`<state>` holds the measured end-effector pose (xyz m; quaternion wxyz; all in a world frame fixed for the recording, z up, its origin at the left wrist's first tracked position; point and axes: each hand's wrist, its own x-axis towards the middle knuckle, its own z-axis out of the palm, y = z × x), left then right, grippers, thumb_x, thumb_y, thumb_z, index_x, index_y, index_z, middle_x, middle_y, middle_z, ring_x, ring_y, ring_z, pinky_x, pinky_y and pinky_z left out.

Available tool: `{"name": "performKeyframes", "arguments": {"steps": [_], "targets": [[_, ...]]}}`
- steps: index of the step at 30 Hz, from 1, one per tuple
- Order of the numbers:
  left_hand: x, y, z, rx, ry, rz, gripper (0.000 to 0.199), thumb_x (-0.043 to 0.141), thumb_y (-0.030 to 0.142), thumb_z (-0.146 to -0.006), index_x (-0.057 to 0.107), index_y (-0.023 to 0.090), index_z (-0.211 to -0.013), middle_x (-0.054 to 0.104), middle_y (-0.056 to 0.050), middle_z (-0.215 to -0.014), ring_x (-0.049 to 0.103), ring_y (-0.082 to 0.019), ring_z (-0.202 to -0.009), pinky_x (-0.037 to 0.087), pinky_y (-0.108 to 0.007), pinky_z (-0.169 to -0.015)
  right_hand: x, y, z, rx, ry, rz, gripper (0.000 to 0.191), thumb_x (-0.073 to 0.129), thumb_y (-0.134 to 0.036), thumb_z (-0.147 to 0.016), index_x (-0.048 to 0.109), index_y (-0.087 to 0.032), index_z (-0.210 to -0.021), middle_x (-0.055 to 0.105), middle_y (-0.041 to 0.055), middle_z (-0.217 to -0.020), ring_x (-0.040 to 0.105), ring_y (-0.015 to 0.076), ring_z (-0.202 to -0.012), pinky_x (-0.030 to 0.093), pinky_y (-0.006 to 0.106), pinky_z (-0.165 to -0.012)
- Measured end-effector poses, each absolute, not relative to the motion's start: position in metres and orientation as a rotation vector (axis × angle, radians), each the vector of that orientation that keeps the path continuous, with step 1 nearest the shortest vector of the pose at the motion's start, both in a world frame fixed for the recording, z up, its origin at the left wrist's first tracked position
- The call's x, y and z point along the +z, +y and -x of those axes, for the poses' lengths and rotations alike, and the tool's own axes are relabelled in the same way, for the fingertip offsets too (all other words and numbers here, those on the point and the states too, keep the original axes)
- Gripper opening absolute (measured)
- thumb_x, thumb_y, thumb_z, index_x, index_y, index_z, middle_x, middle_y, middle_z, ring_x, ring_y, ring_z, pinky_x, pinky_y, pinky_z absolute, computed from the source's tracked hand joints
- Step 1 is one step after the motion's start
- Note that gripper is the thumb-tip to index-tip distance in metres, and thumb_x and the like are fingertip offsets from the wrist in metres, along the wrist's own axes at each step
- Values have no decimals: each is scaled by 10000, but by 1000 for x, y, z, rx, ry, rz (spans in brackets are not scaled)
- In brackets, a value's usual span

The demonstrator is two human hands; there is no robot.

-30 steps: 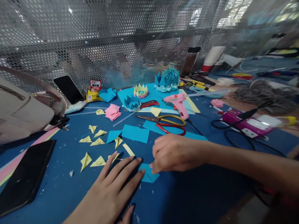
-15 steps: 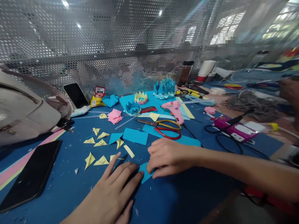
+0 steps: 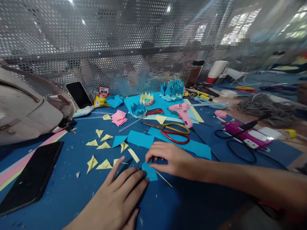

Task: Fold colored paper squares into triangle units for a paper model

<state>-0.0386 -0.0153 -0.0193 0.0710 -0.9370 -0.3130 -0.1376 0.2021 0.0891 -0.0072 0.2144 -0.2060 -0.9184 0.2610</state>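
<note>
A small piece of blue paper (image 3: 151,174) lies flat on the table between my hands. My left hand (image 3: 124,188) rests on the table, fingers stretched out, with the fingertips at the paper's left edge. Curled with thumb and fingers close together, my right hand (image 3: 170,159) grips the paper's upper edge; the exact contact is partly hidden. A thin pale strip (image 3: 164,179) shows just right of the paper. Several folded yellow paper triangles (image 3: 104,164) are scattered to the left. Beyond my hands lie a cut blue rectangle (image 3: 140,139) and scissors (image 3: 175,132) with red and yellow handles.
A pink glue gun (image 3: 183,113) lies on blue sheets near paper lotus flowers (image 3: 172,89). Pink paper squares (image 3: 119,117) sit left of them. A black phone (image 3: 33,175) and a pale bag (image 3: 26,111) occupy the left; a purple power strip (image 3: 247,134) with cables is at right.
My right hand has shifted slightly up and left over the paper. The blue paper has turned, and a thin pale strip has come into sight beside it. My left hand stays nearly still.
</note>
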Motion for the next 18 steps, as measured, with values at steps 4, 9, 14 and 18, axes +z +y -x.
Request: {"name": "performKeyframes", "arguments": {"steps": [4,9,14,18], "targets": [[-18,-14,38,-398,-944,2807,603,514,146,-810,509,144,-1413,612,-42,-1387,517,-224,-1292,-69,-490,-1253,-10,84,-202,729,-2463,590,133,669,-133,-909,677,-163,-1039,699,37,-891,621,151,-830,481,241,-712],[-20,-13,39,-373,-970,2784,595,515,166,-808,521,139,-1402,602,-47,-1409,511,-236,-1304,-77,-492,-1250,-16,85,-202,693,-2446,466,57,673,-173,-935,724,-153,-922,730,43,-856,629,155,-827,492,259,-751],[-23,-13,41,-379,-1013,2802,599,528,194,-822,508,169,-1420,589,-56,-1416,514,-260,-1296,5,-532,-1252,-18,87,-201,677,-2448,463,80,682,-193,-933,744,-162,-892,724,42,-849,625,150,-818,487,265,-753],[-24,-14,41,-398,-1012,2803,602,510,186,-812,514,163,-1414,591,-61,-1411,516,-260,-1286,0,-528,-1251,-17,87,-200,655,-2438,576,71,712,-172,-895,731,-152,-960,702,28,-794,601,150,-756,466,266,-703]]}}
